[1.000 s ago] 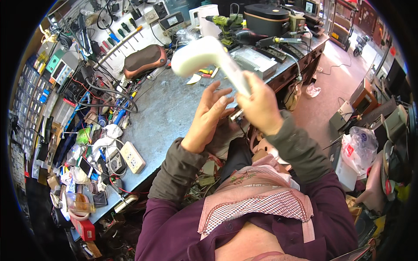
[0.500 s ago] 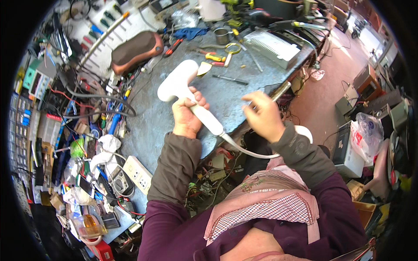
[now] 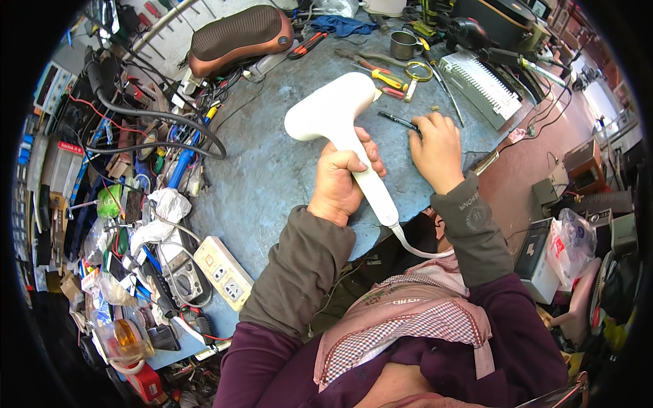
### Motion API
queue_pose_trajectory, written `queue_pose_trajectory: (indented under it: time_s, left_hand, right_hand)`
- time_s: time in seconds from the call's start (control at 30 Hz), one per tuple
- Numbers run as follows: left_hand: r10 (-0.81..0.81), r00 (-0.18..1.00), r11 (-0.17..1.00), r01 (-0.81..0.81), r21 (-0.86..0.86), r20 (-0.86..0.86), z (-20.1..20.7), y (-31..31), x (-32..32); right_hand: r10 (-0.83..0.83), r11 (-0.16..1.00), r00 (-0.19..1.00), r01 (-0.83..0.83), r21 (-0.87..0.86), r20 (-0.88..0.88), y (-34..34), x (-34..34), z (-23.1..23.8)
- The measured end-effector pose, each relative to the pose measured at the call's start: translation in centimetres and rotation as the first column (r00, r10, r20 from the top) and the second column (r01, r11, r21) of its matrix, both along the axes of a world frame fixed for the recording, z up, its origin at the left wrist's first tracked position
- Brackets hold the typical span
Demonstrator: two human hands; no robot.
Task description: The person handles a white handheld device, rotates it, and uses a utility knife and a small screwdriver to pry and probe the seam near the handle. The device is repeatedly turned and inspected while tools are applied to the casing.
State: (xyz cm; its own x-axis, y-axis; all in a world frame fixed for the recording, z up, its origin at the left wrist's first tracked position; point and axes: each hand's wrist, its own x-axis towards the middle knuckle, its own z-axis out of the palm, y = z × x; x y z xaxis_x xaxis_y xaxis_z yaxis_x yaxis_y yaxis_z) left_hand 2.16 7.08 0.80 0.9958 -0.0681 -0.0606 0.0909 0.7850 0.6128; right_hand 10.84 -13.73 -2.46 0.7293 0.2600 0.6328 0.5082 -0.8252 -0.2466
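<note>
My left hand [image 3: 343, 178] is wrapped round the handle of a white T-shaped corded handheld appliance [image 3: 333, 102], like a hair dryer in form. Its broad head points up and away over the bench, and a white cord runs from the handle's lower end toward my lap. At the right, my right hand [image 3: 437, 151] rests on the bench top with its fingers bent around the near end of a black pen [image 3: 396, 120]. The pen lies along the bench surface; the fingers hide its right end.
Blue-grey bench top [image 3: 245, 183] lies under both hands. Beyond are a magnifying glass [image 3: 419, 71], metal cup [image 3: 406, 45], pliers and a perforated metal case [image 3: 479, 88]. A brown massage pillow [image 3: 239, 39] lies back left; a power strip [image 3: 223, 273] and cluttered tools line the left.
My right hand has come forward from above the bench's edge down onto the pen. The left hand still holds the white appliance. The whole view has shifted, so the bench appears farther right.
</note>
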Motion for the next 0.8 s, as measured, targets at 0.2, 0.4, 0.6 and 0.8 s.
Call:
queue_pose_trajectory:
  time_s: [0.2, 0.4, 0.6, 0.8]
  left_hand:
    - [0.002, 1.0, 1.0, -0.002, 0.003, 0.006, -0.4, -0.2, 0.3]
    - [0.016, 1.0, 0.999, -0.015, 0.036, -0.023, -0.3, -0.4, 0.8]
    - [0.051, 0.991, 0.997, -0.044, 0.062, -0.124, -0.7, -0.1, 1.4]
    - [0.103, 0.974, 0.994, -0.093, 0.061, -0.201, -0.8, -0.3, 1.4]
  right_hand:
    - [0.029, 1.0, 0.999, -0.029, 0.011, 0.034, -0.1, 0.0, 0.3]
    - [0.3, 0.877, 0.952, -0.251, 0.41, -0.058, -0.5, -2.4, 2.0]
    - [0.721, 0.504, 0.555, -0.01, 0.864, -0.414, -0.9, -10.4, 1.4]
    - [0.635, 0.729, 0.471, -0.104, 0.677, -0.612, -1.0, -10.7, 3.3]
